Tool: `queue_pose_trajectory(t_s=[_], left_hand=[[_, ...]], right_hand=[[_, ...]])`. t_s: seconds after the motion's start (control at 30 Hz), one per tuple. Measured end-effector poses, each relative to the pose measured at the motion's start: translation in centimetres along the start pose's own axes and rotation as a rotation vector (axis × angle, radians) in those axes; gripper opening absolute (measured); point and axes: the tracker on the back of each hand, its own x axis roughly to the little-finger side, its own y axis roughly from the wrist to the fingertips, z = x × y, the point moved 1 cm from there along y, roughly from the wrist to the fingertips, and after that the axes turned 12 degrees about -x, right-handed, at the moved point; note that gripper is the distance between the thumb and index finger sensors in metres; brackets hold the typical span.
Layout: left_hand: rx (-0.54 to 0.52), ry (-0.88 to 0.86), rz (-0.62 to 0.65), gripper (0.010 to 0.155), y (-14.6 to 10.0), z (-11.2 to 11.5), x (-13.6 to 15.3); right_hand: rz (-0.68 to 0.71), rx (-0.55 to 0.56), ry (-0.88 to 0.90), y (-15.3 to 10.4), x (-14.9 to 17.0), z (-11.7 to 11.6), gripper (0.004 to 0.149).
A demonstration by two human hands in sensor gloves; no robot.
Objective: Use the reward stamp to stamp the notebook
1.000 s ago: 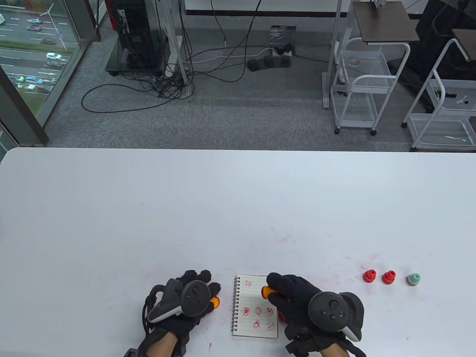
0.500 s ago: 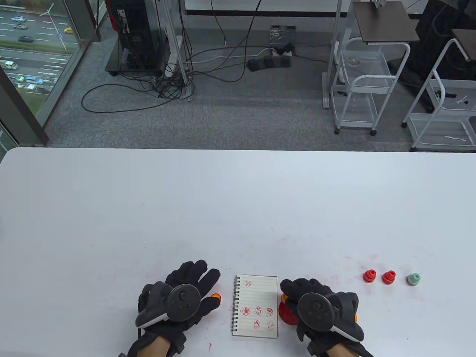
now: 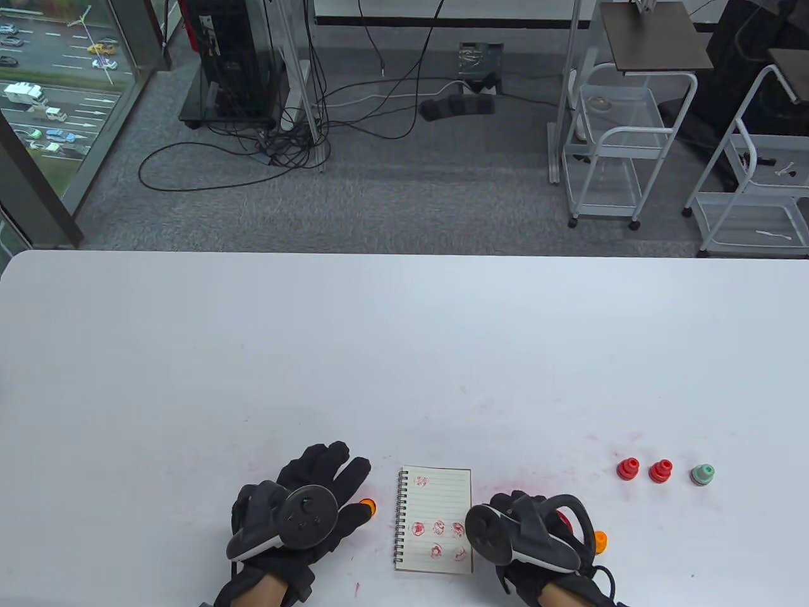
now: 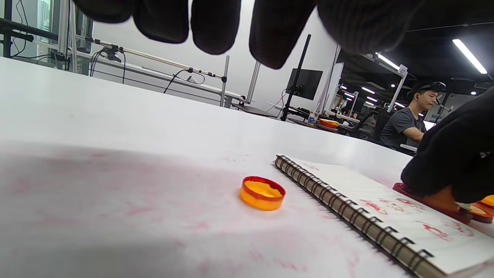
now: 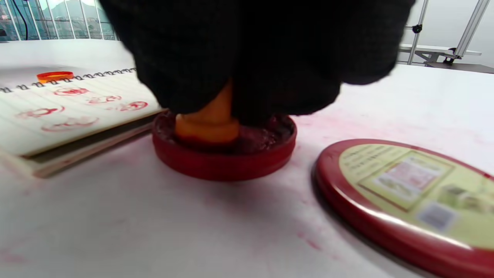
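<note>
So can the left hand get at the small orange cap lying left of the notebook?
Probably yes: the left hand hovers open right beside the small orange cap, with only bare white table between them.

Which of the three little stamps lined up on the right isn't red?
The pale green plastic stamp, farthest right in the row; the two red plastic stamps stand to its left.

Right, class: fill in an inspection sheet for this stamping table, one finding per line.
Surface: white table, smeared pink with ink.
Job's things: notebook open, six red prints; orange stamp pressed into red ink pad; pad lid beside it.
Clutter: orange cap; two red stamps, one green stamp.
Grippers: right hand grips the orange stamp; left hand holds nothing.
Cables: black cables on the floor.
Surroundings: white carts, window.
</note>
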Motion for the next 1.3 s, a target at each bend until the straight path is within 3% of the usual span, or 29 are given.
queue_pose_trajectory(t_s=[0.53,0.73,0.9,0.97,1.07,1.23,1.3], left_hand=[[0.014,-0.002,0.000,0.073,0.0,0.0,-0.1],[0.008,-0.001,-0.010,0.073,0.2,-0.1,0.0],[-0.018,0.009,-0.023,0.073,0.1,-0.6,0.3],[-0.024,0.015,-0.027,0.073,0.1,-0.8,0.4],[-0.036,0.022,-0.038,0.074,0.0,-1.1,0.5],[-0.054,0.013,-0.027,0.076,-0.2,-1.6,0.5],[-0.048,-0.005,-0.015,0.079,-0.2,-1.8,0.5]], right_hand=[[-0.034,-0.067,-0.088,1.0,-1.0,0.4,0.040],[0.015,-0.057,-0.075,0.9,-0.7,0.3,0.039],[-0.001,0.005,-0.040,-0.5,-0.2,0.9,0.041],[-0.013,0.103,-0.074,-1.4,-0.4,2.4,0.043],[0.010,0.145,-0.033,-1.8,-0.6,4.0,0.043],[0.057,0.206,0.047,-0.1,-0.8,5.7,0.045],[0.066,0.182,0.062,1.3,-0.9,5.7,0.045]])
